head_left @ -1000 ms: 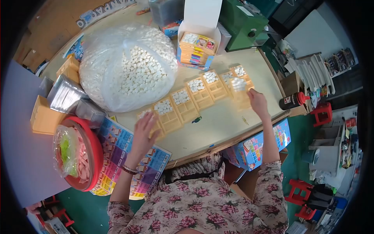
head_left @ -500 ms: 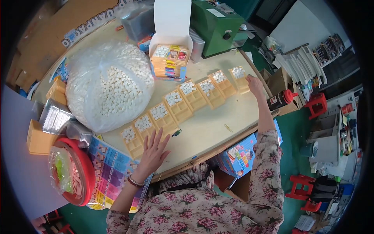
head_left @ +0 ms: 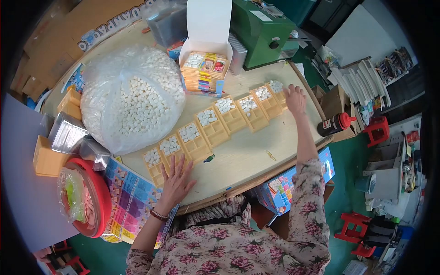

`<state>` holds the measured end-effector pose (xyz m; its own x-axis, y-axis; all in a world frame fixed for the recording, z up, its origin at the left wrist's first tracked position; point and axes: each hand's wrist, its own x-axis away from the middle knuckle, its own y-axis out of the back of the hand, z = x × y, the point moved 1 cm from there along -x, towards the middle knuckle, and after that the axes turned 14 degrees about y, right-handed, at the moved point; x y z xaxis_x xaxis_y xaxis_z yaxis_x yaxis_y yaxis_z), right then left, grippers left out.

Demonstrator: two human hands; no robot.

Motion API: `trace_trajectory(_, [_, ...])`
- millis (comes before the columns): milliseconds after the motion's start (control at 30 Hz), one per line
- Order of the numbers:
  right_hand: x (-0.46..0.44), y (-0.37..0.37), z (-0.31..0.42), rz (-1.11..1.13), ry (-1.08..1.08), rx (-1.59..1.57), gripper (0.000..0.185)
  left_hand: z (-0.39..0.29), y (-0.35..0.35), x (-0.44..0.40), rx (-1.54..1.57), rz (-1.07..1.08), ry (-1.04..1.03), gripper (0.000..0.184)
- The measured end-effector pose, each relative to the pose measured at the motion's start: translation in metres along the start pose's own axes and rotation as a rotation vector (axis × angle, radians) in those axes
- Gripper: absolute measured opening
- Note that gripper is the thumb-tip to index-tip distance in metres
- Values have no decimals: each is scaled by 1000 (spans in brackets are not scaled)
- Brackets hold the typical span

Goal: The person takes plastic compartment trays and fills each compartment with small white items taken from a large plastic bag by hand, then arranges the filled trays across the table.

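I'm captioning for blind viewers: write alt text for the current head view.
A person's spread left hand and right hand are near opposite ends of a row of tan compartment trays on a table, with small white pieces in their far compartments. Beyond are a bulging clear bag of similar pieces and an open box of stacked trays.

Trays (head_left: 221, 136), mid-frame: smooth plastic, slight sheen | bag (head_left: 103, 107), upper left: thin clear plastic, crinkled, glossy | table (head_left: 247, 158): smooth matt top (rough wooden edge (head_left: 270, 170)) | basin (head_left: 105, 201), lower left: glossy plastic | shirt (head_left: 229, 252), bottom of frame: matt cloth
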<state>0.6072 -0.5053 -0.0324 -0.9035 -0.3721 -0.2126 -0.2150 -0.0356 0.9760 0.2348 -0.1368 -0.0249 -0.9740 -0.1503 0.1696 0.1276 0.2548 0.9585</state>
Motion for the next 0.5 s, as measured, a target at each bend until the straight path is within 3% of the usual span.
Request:
trace_trajectory(100, [28,0,40,8,-18,-173,65,-7,-6,-4,8,-2,15,64])
trace_trajectory(200, [49,11,79,75,22,-310,75,-11,-10,-7,18,-27,-2,65])
trace_trajectory(500, [41,-16,88,63,12,-277,75,-19,-16,-14,13,-53,-13,66])
